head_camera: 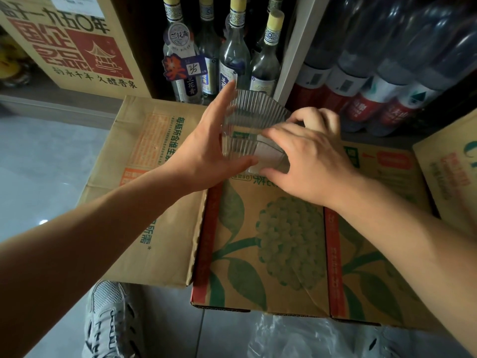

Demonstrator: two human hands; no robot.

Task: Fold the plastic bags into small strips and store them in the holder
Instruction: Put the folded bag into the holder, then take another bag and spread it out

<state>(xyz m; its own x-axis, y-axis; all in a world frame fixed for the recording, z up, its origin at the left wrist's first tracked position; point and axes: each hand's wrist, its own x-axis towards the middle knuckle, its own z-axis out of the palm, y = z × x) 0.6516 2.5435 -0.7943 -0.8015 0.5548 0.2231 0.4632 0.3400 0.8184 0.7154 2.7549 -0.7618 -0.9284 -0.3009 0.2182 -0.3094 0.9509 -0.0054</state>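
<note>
Here, a clear, ribbed plastic holder (254,109) sits at the far edge of a cardboard box (284,241) printed with green leaves and a round flower head, and both of the person's hands are on it. The left hand (206,148) lies against the holder's left side with its fingers straight and close together, pointing away from the person, while its thumb reaches along the near lower edge. The right hand (309,156) grips the holder from the right, with its fingers curled over the top and far rim and its thumb against the near wall. A pale, milky patch shows through the clear wall between the two thumbs; what it is cannot be told. A thin, see-through plastic bag (304,337) lies crumpled on the tiled floor (46,164) just in front of the box. A grey mesh shoe (108,316) stands on the floor to the left of it. Behind the holder stand glass bottles (233,58) with blue and white labels, and to their right are plastic water bottles (361,81) with red and white labels.
</note>
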